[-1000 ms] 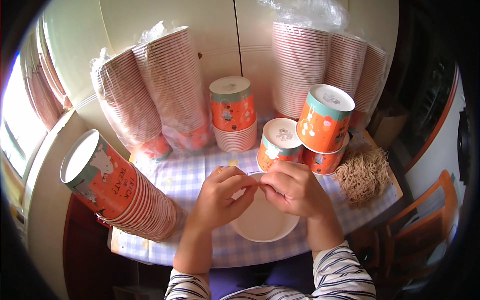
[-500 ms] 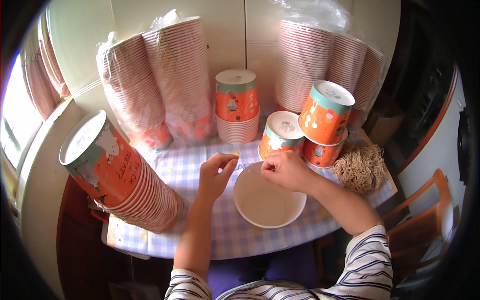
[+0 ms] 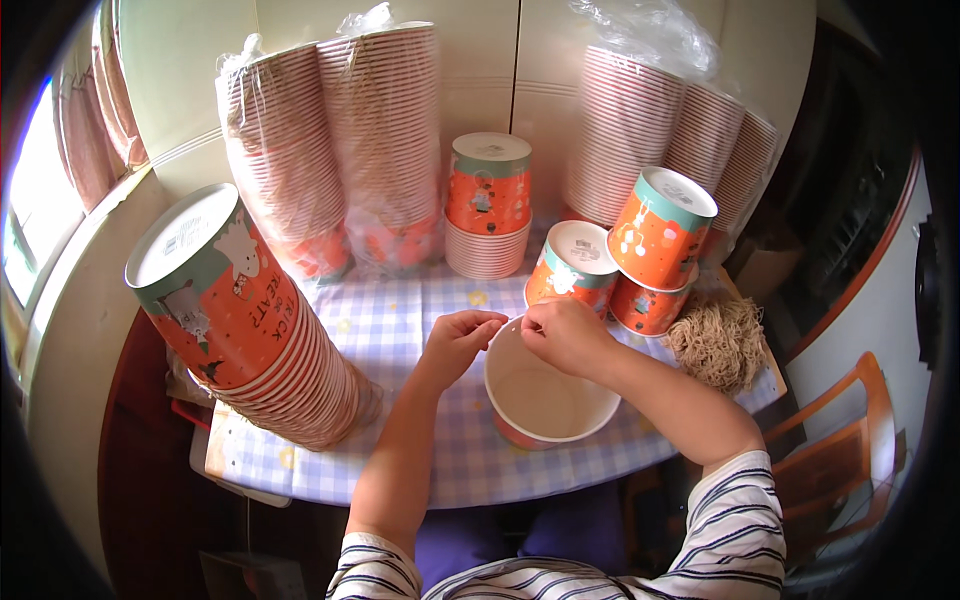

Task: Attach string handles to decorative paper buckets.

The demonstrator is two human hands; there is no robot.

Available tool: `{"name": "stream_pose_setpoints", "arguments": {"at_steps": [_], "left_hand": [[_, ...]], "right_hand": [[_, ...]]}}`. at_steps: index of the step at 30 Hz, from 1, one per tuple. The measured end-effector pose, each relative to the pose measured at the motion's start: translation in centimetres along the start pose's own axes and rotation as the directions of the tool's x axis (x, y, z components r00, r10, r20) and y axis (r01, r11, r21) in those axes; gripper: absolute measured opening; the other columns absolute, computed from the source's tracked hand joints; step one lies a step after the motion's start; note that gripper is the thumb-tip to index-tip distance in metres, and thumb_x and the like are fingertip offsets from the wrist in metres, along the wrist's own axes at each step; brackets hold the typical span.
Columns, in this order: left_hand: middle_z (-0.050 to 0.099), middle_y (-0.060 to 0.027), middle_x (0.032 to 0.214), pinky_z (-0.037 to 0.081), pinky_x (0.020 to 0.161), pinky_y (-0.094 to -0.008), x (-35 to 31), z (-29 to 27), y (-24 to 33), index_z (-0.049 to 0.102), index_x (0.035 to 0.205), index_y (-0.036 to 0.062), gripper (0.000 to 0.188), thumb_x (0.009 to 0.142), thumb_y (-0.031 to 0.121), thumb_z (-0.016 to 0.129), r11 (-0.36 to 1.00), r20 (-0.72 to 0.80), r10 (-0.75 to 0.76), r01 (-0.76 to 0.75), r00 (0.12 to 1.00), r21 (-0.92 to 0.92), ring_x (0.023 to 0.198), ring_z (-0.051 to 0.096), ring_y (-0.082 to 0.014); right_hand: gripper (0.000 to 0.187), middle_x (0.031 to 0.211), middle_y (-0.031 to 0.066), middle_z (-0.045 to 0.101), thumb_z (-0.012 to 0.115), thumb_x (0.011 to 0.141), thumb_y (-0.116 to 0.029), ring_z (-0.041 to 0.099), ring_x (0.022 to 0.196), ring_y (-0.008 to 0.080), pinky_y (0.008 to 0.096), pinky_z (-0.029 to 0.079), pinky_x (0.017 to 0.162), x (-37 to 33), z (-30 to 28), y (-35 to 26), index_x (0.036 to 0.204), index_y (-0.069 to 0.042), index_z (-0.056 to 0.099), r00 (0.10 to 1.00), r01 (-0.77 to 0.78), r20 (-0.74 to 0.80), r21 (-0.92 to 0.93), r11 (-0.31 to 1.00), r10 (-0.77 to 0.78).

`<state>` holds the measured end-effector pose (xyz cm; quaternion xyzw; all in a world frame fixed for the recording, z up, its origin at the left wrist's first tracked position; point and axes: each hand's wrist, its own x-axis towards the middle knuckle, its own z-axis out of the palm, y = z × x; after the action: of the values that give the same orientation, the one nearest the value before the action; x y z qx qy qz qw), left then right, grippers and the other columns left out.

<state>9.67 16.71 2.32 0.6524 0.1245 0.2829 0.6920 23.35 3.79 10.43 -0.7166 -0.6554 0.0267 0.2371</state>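
A large white-lined paper bucket (image 3: 550,395) stands mouth up in front of me, a bit of its orange outside showing below the rim. My left hand (image 3: 462,345) is closed in a pinch just off the bucket's far left rim. Over the far rim, my right hand (image 3: 570,338) also pinches, its fingertips close to the rim. Whatever lies between the fingers of either hand is too small to make out. A tangled heap of beige cords (image 3: 718,343) rests beyond my right forearm, at the table's right edge.
A tall leaning stack of orange-and-green buckets (image 3: 250,320) stands at the left. Upside-down buckets (image 3: 660,225) are grouped at the right, with another small stack (image 3: 490,205) at the back middle. Plastic-wrapped stacks (image 3: 380,140) line the wall. A wooden chair (image 3: 835,440) is at the right.
My left hand has come closer to the right hand and the bucket rim. The bucket sits slightly tilted compared with before. The whole view has shifted a little.
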Motion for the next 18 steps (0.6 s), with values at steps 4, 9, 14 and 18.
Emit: {"name": "stream_pose_setpoints", "arguments": {"at_steps": [4, 9, 14, 18], "left_hand": [[0.066, -0.0021, 0.085, 0.048, 0.066, -0.0218, -0.21, 0.39, 0.30, 0.066, 0.101, -0.0005, 0.021, 0.089, 0.015, 0.059, 0.999, 0.004, 0.024, -0.024, 1.000, -0.025, 0.074, 0.058, -0.0068], [0.066, -0.0057, 0.091, 0.049, 0.072, -0.0224, -0.27, 0.41, 0.57, 0.064, 0.102, -0.0033, 0.022, 0.090, 0.013, 0.058, 1.000, 0.018, -0.018, 0.018, 1.000, -0.011, 0.080, 0.060, -0.0087], [0.066, -0.0055, 0.091, 0.050, 0.071, -0.0222, -0.26, 0.48, 0.59, 0.065, 0.102, -0.0031, 0.021, 0.089, 0.012, 0.058, 1.000, 0.014, -0.017, 0.017, 1.000, 0.007, 0.079, 0.060, -0.0086], [0.066, -0.0049, 0.091, 0.050, 0.070, -0.0220, -0.24, 0.52, 0.73, 0.065, 0.103, -0.0019, 0.021, 0.089, 0.012, 0.059, 1.000, 0.028, -0.015, 0.015, 0.999, 0.028, 0.078, 0.060, -0.0082]], "right_hand": [[0.018, 0.074, 0.0169, 0.062, 0.054, 0.077, -0.015, 0.061, 0.071, 0.0334, 0.0434, 0.048, 0.064, 0.08, 0.08, -0.16, 0.070, 0.000, 0.061, 0.999, 0.006, -0.046, 0.001, 1.000, -0.006], [0.019, 0.072, 0.0172, 0.061, 0.054, 0.078, -0.015, 0.061, 0.069, 0.0339, 0.0434, 0.048, 0.062, -0.02, 0.02, -0.33, 0.069, 0.001, 0.061, 0.997, 0.014, -0.076, 0.005, 1.000, -0.014], [0.013, 0.071, 0.0153, 0.062, 0.058, 0.074, -0.014, 0.061, 0.068, 0.0308, 0.0406, 0.048, 0.062, 0.12, 0.62, 0.16, 0.073, -0.002, 0.063, 0.997, 0.020, -0.075, -0.067, 0.998, -0.025], [0.013, 0.071, 0.0150, 0.062, 0.058, 0.075, -0.015, 0.061, 0.068, 0.0306, 0.0407, 0.048, 0.062, 0.19, 0.58, -0.01, 0.072, -0.002, 0.063, 0.997, -0.006, -0.077, -0.056, 0.998, 0.002]]}}
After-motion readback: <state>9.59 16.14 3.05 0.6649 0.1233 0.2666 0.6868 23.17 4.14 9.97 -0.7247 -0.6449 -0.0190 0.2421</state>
